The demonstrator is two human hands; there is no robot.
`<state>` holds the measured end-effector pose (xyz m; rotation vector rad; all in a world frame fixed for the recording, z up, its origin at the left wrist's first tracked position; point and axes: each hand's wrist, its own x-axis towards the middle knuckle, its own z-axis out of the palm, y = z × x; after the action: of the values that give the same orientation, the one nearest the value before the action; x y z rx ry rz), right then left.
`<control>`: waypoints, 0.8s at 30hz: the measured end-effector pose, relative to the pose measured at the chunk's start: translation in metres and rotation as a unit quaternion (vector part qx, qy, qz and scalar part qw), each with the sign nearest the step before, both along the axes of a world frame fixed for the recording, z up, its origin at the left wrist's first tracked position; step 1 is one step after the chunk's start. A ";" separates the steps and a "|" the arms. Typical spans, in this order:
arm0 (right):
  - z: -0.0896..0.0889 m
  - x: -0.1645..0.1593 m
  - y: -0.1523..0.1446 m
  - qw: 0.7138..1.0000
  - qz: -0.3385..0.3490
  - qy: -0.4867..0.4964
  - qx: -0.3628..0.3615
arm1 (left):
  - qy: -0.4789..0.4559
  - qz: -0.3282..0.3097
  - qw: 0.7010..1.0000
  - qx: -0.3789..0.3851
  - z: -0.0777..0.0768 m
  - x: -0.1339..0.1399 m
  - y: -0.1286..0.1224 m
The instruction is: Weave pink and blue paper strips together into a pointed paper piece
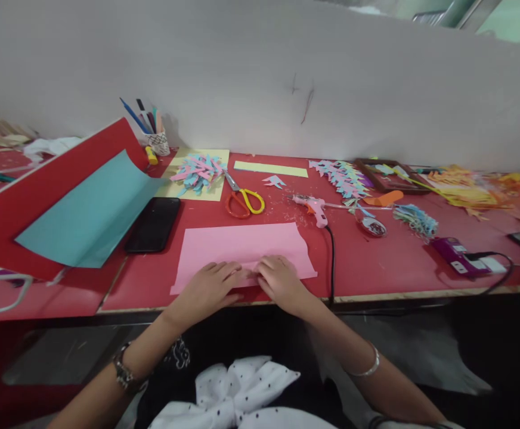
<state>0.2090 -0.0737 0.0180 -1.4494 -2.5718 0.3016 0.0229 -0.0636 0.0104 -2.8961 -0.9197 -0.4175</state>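
A sheet of pink paper (242, 241) lies in front of me, its near edge turned up in a narrow fold. My left hand (213, 283) rests on that folded edge, fingers bent and pressed together on the paper. Close beside it, my right hand (280, 280) grips the same fold with curled fingers; the fingertips of both hands nearly meet. Just beyond the sheet are scissors (245, 202) with one red and one yellow handle. To the right of the paper lies a pink glue gun (316, 210), its black cord running over the table's front edge.
A black phone (153, 225) and a blue sheet (87, 214) on a tilted red board (128, 137) are at left. Behind stand a pen cup (158, 143) and paper strips (200, 173). Further right are fringed strips (341, 179), a wooden tray (414, 189) and a purple power strip (459, 257).
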 end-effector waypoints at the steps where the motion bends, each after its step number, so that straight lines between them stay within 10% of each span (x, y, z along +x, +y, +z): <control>1: 0.002 -0.001 0.001 1.000 -0.009 0.008 -0.001 | 0.004 0.003 0.999 0.041 0.001 0.001 0.001; 6: 0.014 -0.005 0.010 0.996 0.002 0.047 0.077 | 0.021 -0.019 0.984 0.177 0.017 0.003 0.012; 13: 0.023 -0.007 0.024 0.942 0.133 0.020 0.309 | -0.025 -0.023 0.988 0.148 0.042 -0.002 0.020; 24: 0.045 0.057 0.039 0.947 0.061 0.077 0.307 | -0.049 0.015 0.998 0.025 0.068 -0.052 0.035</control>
<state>0.2661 -0.0347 0.0633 -0.9948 -2.3231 -0.3370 -0.0287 -0.0288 0.0779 -2.8341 -0.9511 -0.5750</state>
